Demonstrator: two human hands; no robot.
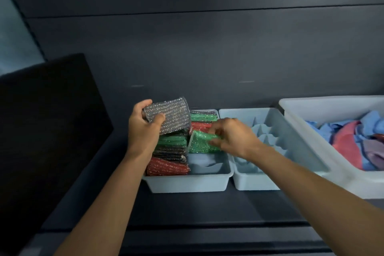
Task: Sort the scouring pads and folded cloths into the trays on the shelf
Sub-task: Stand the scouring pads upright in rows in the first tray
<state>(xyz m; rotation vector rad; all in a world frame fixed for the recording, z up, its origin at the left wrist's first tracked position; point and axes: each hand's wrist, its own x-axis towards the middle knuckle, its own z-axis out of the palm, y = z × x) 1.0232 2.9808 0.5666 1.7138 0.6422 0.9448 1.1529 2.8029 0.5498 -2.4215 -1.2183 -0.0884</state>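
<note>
A pale blue tray [187,183] on the dark shelf holds two rows of glittery scouring pads standing on edge, green, red and dark. My left hand [143,129] grips a silver-grey scouring pad [170,114] above the tray's left row. My right hand [232,135] pinches a green scouring pad [199,142] upright in the right row, in front of a red pad [199,125]. The near part of that right row shows bare tray floor. A red pad [166,167] stands at the front of the left row.
A second pale blue tray [280,127] with small dividers stands just right of the first. A bigger white bin [311,106] at far right holds loose blue, pink and lilac cloths [353,137]. A black box [47,120] stands at the left. A dark back wall rises behind.
</note>
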